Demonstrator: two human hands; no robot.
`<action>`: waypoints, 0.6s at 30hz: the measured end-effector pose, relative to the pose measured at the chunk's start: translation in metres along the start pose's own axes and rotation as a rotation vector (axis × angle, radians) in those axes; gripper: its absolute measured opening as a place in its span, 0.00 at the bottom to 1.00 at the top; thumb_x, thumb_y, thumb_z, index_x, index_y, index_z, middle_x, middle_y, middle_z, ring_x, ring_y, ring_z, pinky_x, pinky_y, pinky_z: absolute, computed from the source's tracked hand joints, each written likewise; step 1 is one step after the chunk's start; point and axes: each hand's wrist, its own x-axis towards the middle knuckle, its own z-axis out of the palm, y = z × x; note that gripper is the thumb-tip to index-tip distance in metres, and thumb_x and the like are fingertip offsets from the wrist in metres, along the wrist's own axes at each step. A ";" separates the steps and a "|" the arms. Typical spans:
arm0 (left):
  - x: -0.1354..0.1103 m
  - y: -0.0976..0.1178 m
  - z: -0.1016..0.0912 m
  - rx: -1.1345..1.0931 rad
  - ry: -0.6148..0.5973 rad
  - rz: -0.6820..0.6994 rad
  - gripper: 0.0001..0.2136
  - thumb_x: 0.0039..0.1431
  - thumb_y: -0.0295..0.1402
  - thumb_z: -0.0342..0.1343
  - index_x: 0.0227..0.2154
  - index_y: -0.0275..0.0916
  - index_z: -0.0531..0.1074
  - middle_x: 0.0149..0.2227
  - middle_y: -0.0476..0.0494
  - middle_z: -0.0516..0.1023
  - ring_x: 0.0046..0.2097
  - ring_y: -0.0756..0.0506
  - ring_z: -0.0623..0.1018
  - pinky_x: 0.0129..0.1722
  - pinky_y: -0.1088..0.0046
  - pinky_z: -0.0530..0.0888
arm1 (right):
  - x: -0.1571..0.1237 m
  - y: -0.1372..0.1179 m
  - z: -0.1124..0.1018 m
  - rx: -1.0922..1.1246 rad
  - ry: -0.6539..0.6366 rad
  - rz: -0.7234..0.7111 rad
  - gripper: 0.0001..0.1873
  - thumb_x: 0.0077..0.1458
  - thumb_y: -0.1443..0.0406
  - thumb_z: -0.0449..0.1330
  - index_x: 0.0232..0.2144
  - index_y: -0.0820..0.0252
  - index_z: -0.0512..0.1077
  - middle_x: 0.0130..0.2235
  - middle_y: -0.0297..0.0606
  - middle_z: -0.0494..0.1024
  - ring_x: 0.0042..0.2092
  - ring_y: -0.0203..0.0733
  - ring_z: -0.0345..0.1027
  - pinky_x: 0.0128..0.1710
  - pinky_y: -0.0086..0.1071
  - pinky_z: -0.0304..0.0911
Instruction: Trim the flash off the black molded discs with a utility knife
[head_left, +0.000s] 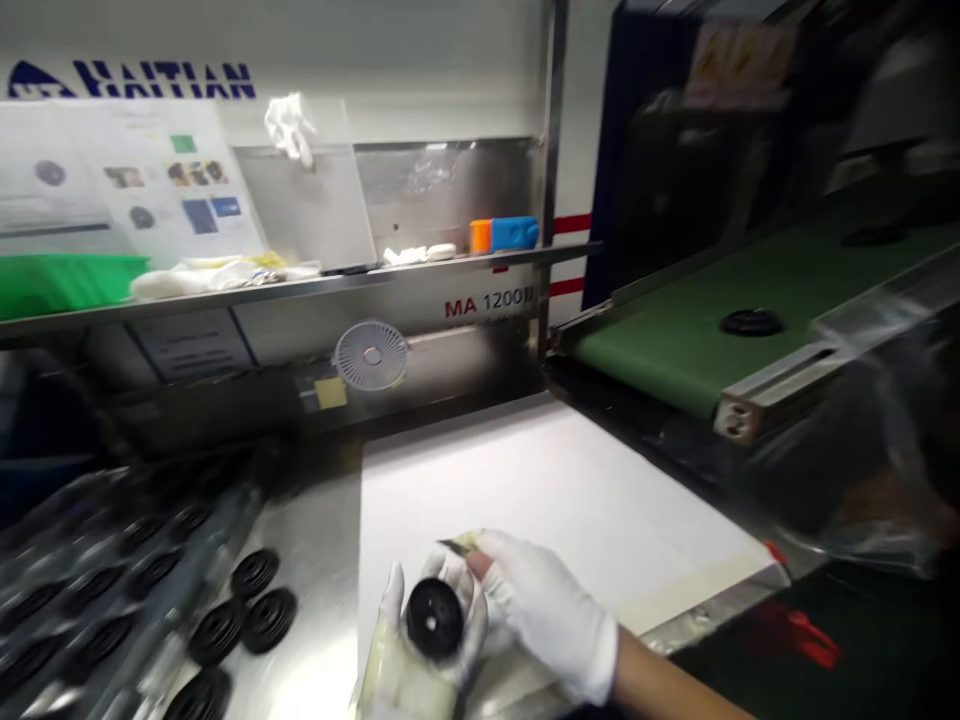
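Your left hand (405, 665) cups the black disc (433, 620) face-up in curled fingers, and your right hand (551, 620), touching it from the right, pinches a thin blade-like tool (457, 545) lying crosswise just beyond the disc.

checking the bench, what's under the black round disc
The white-gloved left hand cups the black round disc; below lies a flat white sheet. The bench beneath that sheet is hidden.
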 end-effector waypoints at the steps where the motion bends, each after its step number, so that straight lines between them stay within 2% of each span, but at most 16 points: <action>1: 0.001 0.005 -0.004 -0.081 0.050 -0.019 0.11 0.52 0.36 0.56 0.35 0.35 0.70 0.35 0.40 0.74 0.42 0.43 0.74 0.44 0.60 0.71 | -0.003 0.003 0.000 0.018 0.003 -0.004 0.15 0.60 0.58 0.45 0.29 0.58 0.67 0.29 0.34 0.72 0.31 0.37 0.65 0.31 0.28 0.57; 4: 0.003 0.017 -0.011 -0.166 0.080 0.031 0.07 0.49 0.24 0.55 0.33 0.35 0.71 0.32 0.42 0.74 0.40 0.45 0.74 0.44 0.61 0.71 | -0.014 0.010 0.010 -0.029 -0.085 0.044 0.13 0.59 0.62 0.46 0.23 0.58 0.62 0.26 0.32 0.70 0.29 0.37 0.63 0.29 0.28 0.55; 6: 0.003 0.018 -0.011 -0.161 0.059 0.126 0.08 0.46 0.22 0.52 0.30 0.35 0.71 0.30 0.43 0.73 0.37 0.45 0.75 0.41 0.62 0.72 | -0.020 0.012 0.022 -0.100 -0.111 0.089 0.11 0.58 0.65 0.46 0.24 0.57 0.62 0.26 0.32 0.70 0.29 0.37 0.64 0.28 0.28 0.54; 8: 0.003 0.015 -0.009 -0.151 0.053 0.186 0.07 0.44 0.22 0.52 0.27 0.36 0.71 0.27 0.45 0.71 0.33 0.47 0.74 0.37 0.66 0.73 | -0.023 0.011 0.033 -0.205 -0.096 0.109 0.11 0.59 0.64 0.45 0.27 0.57 0.64 0.27 0.33 0.71 0.29 0.38 0.65 0.28 0.28 0.53; 12: 0.001 0.007 -0.004 -0.018 0.053 0.257 0.04 0.47 0.28 0.55 0.28 0.38 0.71 0.26 0.48 0.70 0.30 0.49 0.72 0.34 0.70 0.73 | -0.021 0.009 0.045 -0.396 -0.079 0.090 0.14 0.61 0.59 0.45 0.29 0.56 0.65 0.28 0.34 0.73 0.29 0.39 0.66 0.27 0.29 0.50; 18: 0.002 0.003 -0.005 0.063 0.083 0.307 0.05 0.46 0.31 0.58 0.29 0.38 0.71 0.26 0.49 0.71 0.31 0.50 0.73 0.35 0.71 0.72 | -0.021 0.015 0.053 -0.427 -0.038 0.077 0.13 0.62 0.60 0.44 0.30 0.54 0.65 0.29 0.32 0.74 0.30 0.39 0.66 0.27 0.30 0.47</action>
